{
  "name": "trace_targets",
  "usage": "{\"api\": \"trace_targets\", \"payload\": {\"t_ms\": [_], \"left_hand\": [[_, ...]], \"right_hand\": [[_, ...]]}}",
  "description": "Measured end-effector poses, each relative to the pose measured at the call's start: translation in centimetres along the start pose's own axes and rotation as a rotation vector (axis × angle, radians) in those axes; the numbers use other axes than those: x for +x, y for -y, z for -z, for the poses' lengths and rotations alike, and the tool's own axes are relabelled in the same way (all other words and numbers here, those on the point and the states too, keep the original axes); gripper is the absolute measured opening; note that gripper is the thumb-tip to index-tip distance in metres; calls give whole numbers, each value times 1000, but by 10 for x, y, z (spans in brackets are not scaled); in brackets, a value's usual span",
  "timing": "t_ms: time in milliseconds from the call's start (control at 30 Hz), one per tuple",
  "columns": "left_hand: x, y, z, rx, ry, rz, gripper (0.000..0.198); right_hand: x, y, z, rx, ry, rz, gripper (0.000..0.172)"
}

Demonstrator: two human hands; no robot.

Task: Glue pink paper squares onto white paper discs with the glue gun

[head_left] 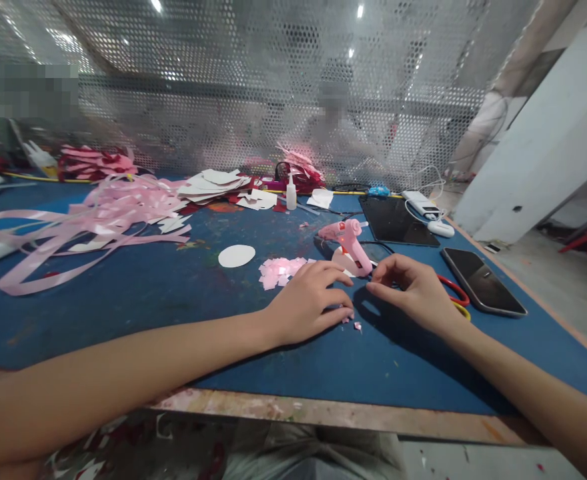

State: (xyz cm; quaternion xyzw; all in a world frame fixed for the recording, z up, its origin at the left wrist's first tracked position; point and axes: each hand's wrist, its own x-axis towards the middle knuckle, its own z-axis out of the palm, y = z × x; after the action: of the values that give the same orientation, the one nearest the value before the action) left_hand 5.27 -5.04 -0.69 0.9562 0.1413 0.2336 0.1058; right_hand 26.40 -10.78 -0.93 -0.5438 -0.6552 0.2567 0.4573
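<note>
Pink paper scraps lie on the blue worktop, right at the left hand's fingertips. The left hand rests palm down, fingers loosely spread, gripping nothing. Behind sits a pink glue gun. The right hand pinches its fingers together, and whether they hold anything, I can't tell. Scissors and a smartphone lie further right.

On the desk, the left hand lies just left of the right hand, both near the front edge. The glue gun stands just behind them. Paper scraps lie left of the gun, a paper disc further left, and a ribbon heap at far left. Scissors lie beside the right hand, with a phone right of them and a tablet behind. A mesh screen lines the back edge.
</note>
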Motion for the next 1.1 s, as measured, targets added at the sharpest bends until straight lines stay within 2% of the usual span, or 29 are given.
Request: {"api": "trace_targets", "payload": {"t_ms": [267, 333, 500, 567, 633, 700, 767, 900, 967, 1033, 1100], "left_hand": [[2, -4, 1, -105, -26, 86, 7], [2, -2, 2, -115, -48, 109, 10], [3, 25, 15, 33, -118, 116, 23], [2, 38, 21, 207, -78, 165, 24], [0, 47, 23, 368, 23, 253, 34], [-1, 48, 22, 454, 122, 316, 40], [-1, 43, 19, 505, 183, 334, 35], [1, 28, 17, 569, 286, 295, 17], [2, 24, 19, 602, 310, 256, 15], [3, 22, 20, 629, 297, 217, 13], [3, 21, 20, 657, 268, 170, 10]], "right_hand": [[0, -2, 0, 17, 4, -18, 20], [0, -1, 0, 26, 7, -24, 20], [-2, 3, 1, 16, 3, -57, 20], [-2, 5, 1, 7, 3, -58, 22], [-2, 5, 1, 3, 7, -52, 23], [-2, 5, 0, -3, 9, -46, 24], [-2, 3, 0, -25, 8, -41, 24], [2, -4, 4, -214, -53, 25, 17], [5, -9, 6, -349, -71, 105, 14], [9, -14, 8, -450, -15, 205, 24], [12, -18, 8, -518, 78, 280, 41]]}}
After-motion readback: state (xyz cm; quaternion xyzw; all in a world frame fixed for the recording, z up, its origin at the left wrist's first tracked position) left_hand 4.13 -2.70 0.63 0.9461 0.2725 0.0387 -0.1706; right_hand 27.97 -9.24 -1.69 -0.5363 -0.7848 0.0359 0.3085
